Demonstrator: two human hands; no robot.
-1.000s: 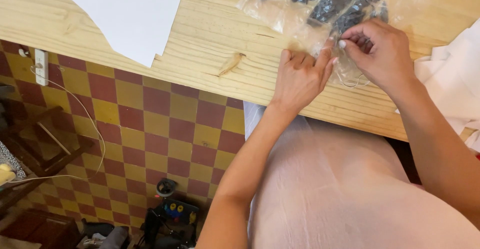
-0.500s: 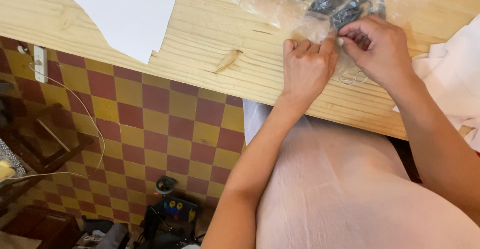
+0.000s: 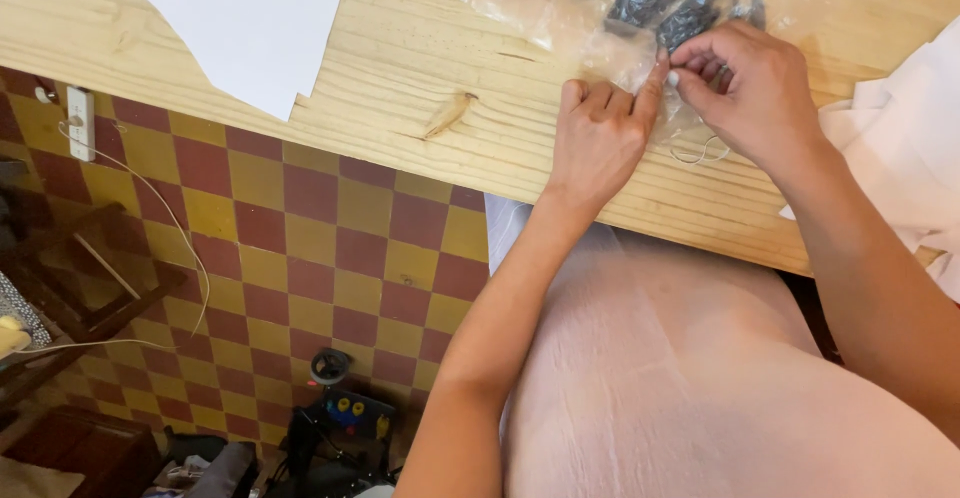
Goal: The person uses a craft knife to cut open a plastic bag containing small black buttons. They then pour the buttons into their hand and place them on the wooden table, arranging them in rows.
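Note:
A clear plastic bag (image 3: 560, 8) with several dark small pieces inside lies on the wooden table (image 3: 400, 68) at the top. My left hand (image 3: 600, 138) rests on the table's edge, its fingers pinching the bag's near corner. My right hand (image 3: 750, 93) meets it from the right and pinches the same part of the bag, fingertips touching those of the left. A thin wire loop (image 3: 698, 153) lies on the wood just under my right hand.
A white sheet of paper (image 3: 240, 18) lies on the table at upper left. White cloth (image 3: 900, 158) covers the table's right end. Below is a red and yellow checkered floor (image 3: 300, 248), with a cable, dark wooden furniture at left and tools at the bottom.
Both hands have shifted slightly up and right along the bag's edge, and their fingertips have closed together on the plastic.

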